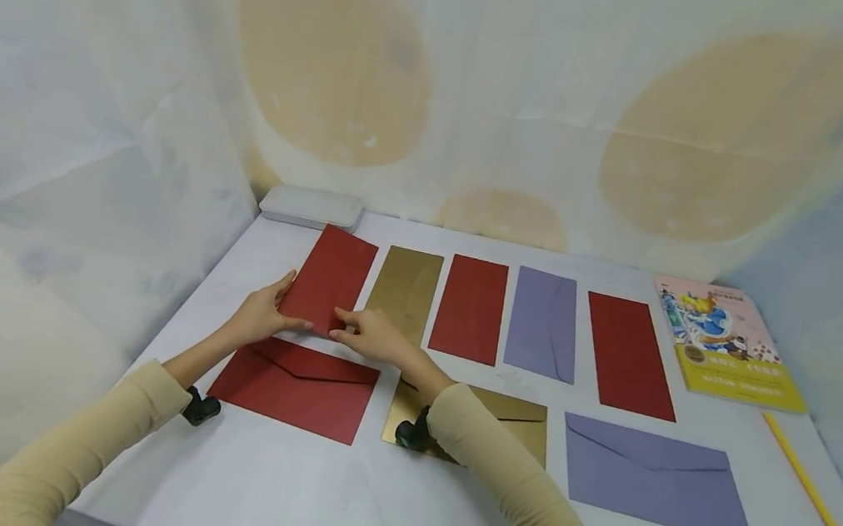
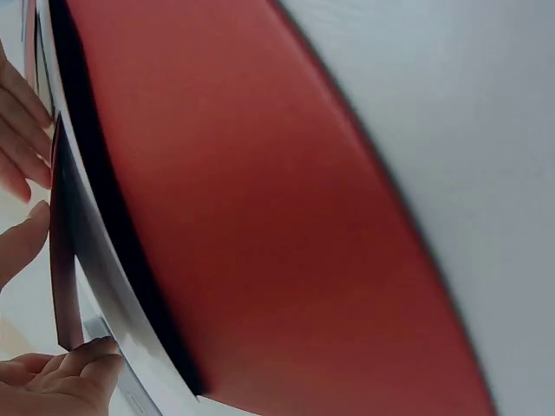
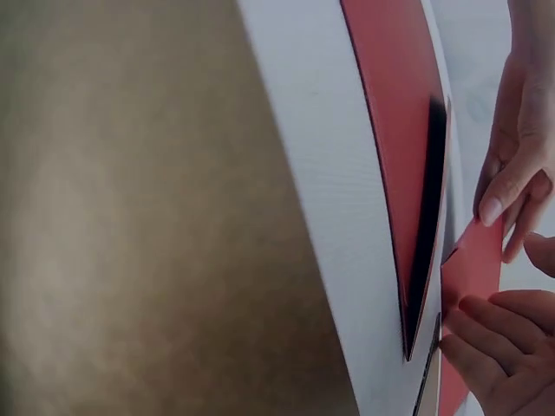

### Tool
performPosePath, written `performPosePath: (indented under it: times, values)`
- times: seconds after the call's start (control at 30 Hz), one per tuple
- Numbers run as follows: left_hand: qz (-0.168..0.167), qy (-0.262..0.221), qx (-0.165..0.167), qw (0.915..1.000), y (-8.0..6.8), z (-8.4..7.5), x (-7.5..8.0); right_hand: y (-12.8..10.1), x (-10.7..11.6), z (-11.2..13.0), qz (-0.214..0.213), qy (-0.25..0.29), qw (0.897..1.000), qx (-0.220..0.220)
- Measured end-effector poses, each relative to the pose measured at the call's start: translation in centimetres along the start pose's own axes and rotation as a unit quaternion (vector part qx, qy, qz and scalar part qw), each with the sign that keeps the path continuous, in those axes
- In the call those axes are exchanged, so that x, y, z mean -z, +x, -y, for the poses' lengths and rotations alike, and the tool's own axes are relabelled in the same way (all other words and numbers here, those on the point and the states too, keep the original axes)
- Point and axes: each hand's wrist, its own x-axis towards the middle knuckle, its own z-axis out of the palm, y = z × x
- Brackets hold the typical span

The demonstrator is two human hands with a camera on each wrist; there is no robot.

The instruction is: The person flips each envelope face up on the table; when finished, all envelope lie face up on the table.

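Note:
My left hand (image 1: 262,312) grips a red envelope (image 1: 330,276) by its left side, at the far left of the row in the head view. Its thumb lies along the near end, and the envelope is tilted up off the table. Against the lower right corner, the fingertips of my right hand (image 1: 370,334) touch the envelope. In the right wrist view the right fingers (image 3: 494,338) lie against the red paper, with the thumb standing apart from them. Just below both hands lies another red envelope (image 1: 305,391), flap line upward. A gold envelope (image 1: 408,283) is partly hidden behind the right hand.
Rightward in the row lie a red envelope (image 1: 468,309), a purple one (image 1: 542,324) and a dark red one (image 1: 632,355). Nearer are a gold envelope (image 1: 520,426) and a purple envelope (image 1: 659,476). A book (image 1: 738,345), pencil (image 1: 809,481) and white case (image 1: 309,206) edge the table.

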Motion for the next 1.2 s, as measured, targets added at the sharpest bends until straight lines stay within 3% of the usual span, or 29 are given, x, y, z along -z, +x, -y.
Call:
performPosePath:
  times: [0.53,0.7,0.9,1.03,1.2]
  values:
    - [0.009,0.058,0.009,0.9983,0.3,-0.1,-1.4,-1.0,0.2,-0.3,-0.009,0.002,1.0,-0.001]
    - [0.006,0.064,-0.028,0.9975,0.2,-0.7,-1.5,-1.2,0.5,-0.4,-0.016,0.004,1.0,0.007]
    - [0.048,0.086,-0.083,0.9916,0.0,-1.6,-1.7,-1.3,0.8,0.2,-0.02,0.001,0.999,0.029]
    - [0.065,0.113,-0.088,0.9875,0.0,-1.8,-1.9,-1.8,1.1,0.6,-0.026,0.006,0.999,0.031]
    - [0.058,0.121,-0.076,0.9881,0.0,-1.5,-2.1,-2.9,1.5,1.1,-0.032,0.003,0.999,0.025]
